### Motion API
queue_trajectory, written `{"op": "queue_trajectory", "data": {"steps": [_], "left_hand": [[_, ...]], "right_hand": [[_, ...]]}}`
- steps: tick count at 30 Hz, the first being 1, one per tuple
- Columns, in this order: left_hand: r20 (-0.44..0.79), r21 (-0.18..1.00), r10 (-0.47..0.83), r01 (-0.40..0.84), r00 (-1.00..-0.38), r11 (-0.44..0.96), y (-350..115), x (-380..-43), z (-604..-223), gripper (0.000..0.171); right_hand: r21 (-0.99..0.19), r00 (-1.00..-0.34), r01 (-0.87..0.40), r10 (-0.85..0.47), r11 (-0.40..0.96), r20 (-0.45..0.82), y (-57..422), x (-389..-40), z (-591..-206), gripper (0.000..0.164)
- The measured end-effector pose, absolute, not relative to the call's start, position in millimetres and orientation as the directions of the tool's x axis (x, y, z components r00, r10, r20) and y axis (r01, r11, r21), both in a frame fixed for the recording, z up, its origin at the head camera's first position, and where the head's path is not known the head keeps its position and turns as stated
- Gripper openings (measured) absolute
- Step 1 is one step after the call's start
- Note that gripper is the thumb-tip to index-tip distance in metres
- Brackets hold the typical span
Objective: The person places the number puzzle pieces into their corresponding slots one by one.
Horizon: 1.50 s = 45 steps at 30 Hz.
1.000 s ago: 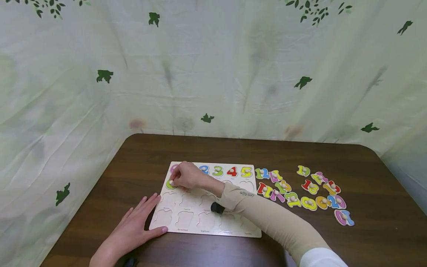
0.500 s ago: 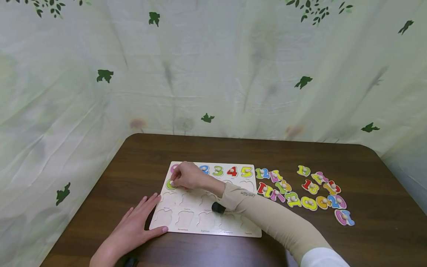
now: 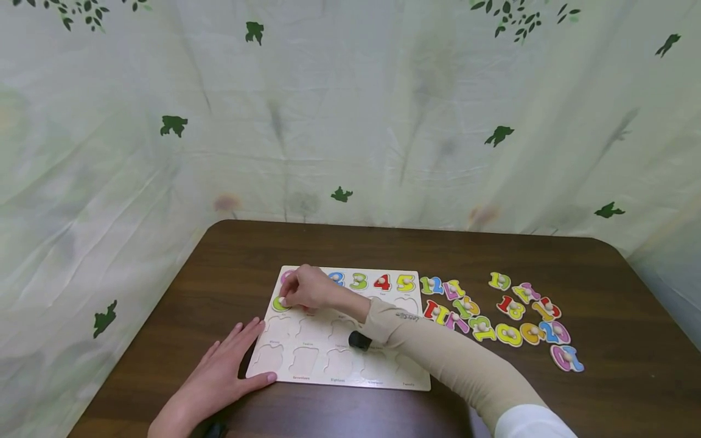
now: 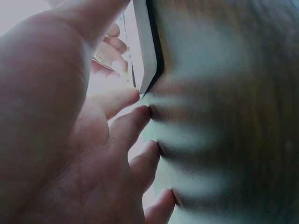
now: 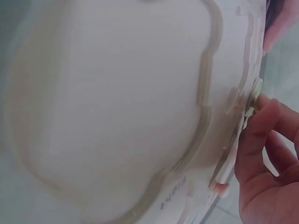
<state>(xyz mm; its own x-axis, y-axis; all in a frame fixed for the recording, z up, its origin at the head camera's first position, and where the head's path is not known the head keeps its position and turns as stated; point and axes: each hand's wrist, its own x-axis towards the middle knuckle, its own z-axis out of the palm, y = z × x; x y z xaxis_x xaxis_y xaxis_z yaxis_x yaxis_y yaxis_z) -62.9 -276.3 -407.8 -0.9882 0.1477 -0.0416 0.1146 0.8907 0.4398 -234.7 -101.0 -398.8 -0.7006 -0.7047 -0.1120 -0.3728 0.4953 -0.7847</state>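
Note:
A white number puzzle board (image 3: 339, 380) lies on the brown table, with the numbers 2, 3, 4 and 5 (image 3: 406, 283) sitting in its back row. At the board's left side my right hand (image 3: 312, 288) pinches the knob of a yellow-green number piece (image 3: 279, 306), over the first place of the second row; the fingers cover part of it. The right wrist view shows thumb and fingertips meeting at this piece, close to the board. My left hand (image 3: 216, 368) is spread at the near left corner, thumb at the front edge, other fingertips (image 4: 154, 149) down on the table.
Several loose two-colour number pieces (image 3: 482, 328) with knobs lie right of the board, some touching its right edge. My right forearm (image 3: 438, 347) crosses the board, a black wrist camera (image 3: 359, 340) beneath it. A leaf-patterned curtain (image 3: 383, 121) hangs behind the table.

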Motion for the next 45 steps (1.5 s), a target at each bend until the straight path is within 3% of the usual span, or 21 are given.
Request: {"op": "queue_trajectory", "data": {"steps": [17,33,42,45], "left_hand": [[-0.066,0.451,0.139,0.095,-0.988,0.887,-276,-63,-407,0.096],[-0.056,0.454,0.142,0.101,-0.988,0.885,-275,-63,-407,0.096],[-0.067,0.451,0.137,0.092,-0.988,0.888,-275,-64,-407,0.096],[-0.077,0.451,0.133,0.085,-0.988,0.888,-276,-64,-407,0.098]], "right_hand": [[-0.715,-0.677,-0.457,-0.728,0.529,-0.107,-104,-235,-393,0.003],[-0.72,-0.647,-0.465,-0.753,0.515,-0.121,-101,-239,-396,0.001],[-0.802,-0.693,-0.348,-0.709,0.487,-0.13,-91,-248,-389,0.012],[-0.801,-0.671,-0.371,-0.732,0.471,-0.119,-91,-249,-388,0.013]]}}
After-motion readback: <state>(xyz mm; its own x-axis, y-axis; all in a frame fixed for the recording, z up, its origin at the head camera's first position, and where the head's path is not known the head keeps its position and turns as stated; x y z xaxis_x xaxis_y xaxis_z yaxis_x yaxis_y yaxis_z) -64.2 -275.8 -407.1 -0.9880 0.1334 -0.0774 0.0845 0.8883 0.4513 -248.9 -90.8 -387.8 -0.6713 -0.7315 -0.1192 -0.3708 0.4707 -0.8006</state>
